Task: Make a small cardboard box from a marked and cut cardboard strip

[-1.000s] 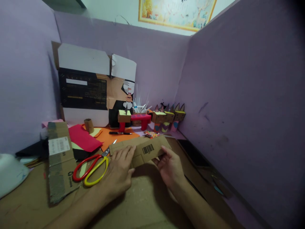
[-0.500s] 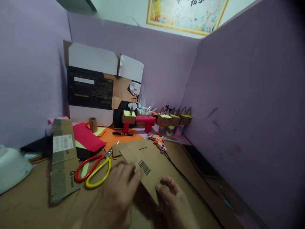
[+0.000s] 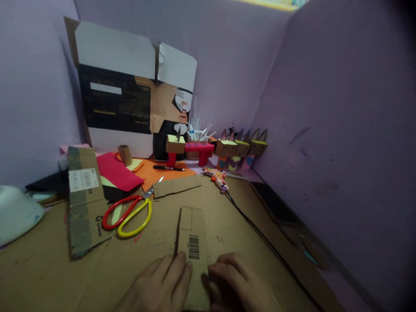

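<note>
A narrow cardboard piece (image 3: 198, 225) with a barcode and thin drawn lines lies lengthwise in front of me on the cardboard-covered table. My left hand (image 3: 162, 281) rests on its left edge, palm down, fingers spread slightly and holding nothing. At its right edge is my right hand (image 3: 238, 281), its fingers curled and pinched against the cardboard. The near end of the piece runs down between both hands. Scissors (image 3: 147, 195) with one red and one yellow handle lie to the left, blades partly apart.
A patterned glue gun (image 3: 220, 178) with a black cord lies behind. Around it are a cardboard scrap (image 3: 172, 187), black pen (image 3: 169, 168), red paper (image 3: 117, 171), labelled cardboard strip (image 3: 86, 208), white bowl (image 3: 17, 214), dark phone-like slab (image 3: 273, 203) and cardboard animal figures (image 3: 225, 148).
The barcoded piece has turned from slanted to pointing straight away from me and moved nearer. Both hands have shifted with it, and the view has tilted down.
</note>
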A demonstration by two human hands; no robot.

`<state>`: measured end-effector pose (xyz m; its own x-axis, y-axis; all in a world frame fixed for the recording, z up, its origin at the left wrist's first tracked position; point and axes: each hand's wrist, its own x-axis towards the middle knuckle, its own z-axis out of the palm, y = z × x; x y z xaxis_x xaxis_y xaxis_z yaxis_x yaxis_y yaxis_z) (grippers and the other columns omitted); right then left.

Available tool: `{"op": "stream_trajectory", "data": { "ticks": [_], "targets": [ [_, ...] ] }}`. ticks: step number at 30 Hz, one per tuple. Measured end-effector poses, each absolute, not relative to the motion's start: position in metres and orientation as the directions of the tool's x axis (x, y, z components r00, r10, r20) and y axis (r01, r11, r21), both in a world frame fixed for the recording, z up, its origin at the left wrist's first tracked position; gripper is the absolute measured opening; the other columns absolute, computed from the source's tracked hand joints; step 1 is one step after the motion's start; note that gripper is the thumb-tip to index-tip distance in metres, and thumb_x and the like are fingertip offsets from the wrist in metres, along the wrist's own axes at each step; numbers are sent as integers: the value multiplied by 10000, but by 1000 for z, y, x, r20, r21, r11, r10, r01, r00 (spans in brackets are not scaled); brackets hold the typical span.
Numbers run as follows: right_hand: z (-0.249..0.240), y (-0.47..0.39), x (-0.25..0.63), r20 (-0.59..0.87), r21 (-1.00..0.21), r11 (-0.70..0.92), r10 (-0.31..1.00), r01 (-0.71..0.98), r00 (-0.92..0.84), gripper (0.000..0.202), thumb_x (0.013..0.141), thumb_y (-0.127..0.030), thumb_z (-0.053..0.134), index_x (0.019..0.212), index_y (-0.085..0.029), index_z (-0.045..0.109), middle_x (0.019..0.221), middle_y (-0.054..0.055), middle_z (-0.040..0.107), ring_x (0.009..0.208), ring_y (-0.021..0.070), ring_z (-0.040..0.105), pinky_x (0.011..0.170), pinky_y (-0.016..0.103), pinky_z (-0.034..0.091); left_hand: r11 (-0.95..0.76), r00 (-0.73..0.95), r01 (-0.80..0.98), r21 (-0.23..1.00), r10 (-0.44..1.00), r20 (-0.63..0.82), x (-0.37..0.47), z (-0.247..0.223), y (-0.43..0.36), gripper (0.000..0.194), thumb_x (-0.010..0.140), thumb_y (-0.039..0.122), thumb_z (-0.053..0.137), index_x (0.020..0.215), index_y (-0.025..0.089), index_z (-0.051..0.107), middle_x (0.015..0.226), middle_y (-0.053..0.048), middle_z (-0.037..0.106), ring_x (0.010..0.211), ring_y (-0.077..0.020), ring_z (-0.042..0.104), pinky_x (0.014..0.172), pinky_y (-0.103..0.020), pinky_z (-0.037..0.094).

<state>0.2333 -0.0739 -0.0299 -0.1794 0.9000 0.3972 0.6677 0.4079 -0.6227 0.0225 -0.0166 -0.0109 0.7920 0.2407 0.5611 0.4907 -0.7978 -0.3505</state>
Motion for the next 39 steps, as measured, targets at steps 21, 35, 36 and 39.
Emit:
{"op": "stream_trajectory", "data": {
  "ticks": [21,35,36,39],
  "targets": [
    [-14,-60,238,479,-467,634,767,616,-427,392,796,-423,572,1175,-321,562,1163,23,645,1104,211,574,910,367,483,-697,605,681,-226,361,710,5,11,6,299,765,101,379,1007,97,555,931,-114,671,819,-203,628,727,-324,444],
    [-23,-56,224,603,-305,716,656,629,-454,224,778,-182,539,999,-215,563,921,56,662,820,182,591,732,330,491,-816,645,534,-221,224,731,33,-31,-23,311,840,68,283,837,138,586,735,-52,631,650,-152,587,589,-255,451],
    [-26,-56,223,575,-347,698,686,627,-446,280,744,-212,548,1023,-195,557,953,80,645,847,201,576,709,331,494,-819,663,525,-230,224,714,33,-32,-22,312,835,62,285,840,137,587,740,-53,632,653,-155,586,589,-256,451],
    [-25,-55,222,463,-406,647,755,646,-465,413,645,-222,568,1049,-141,556,1031,131,604,908,245,541,716,355,499,-827,671,507,-243,201,714,32,-31,-22,315,823,52,286,862,137,587,774,-57,635,678,-155,583,603,-252,452]
  ]
}}
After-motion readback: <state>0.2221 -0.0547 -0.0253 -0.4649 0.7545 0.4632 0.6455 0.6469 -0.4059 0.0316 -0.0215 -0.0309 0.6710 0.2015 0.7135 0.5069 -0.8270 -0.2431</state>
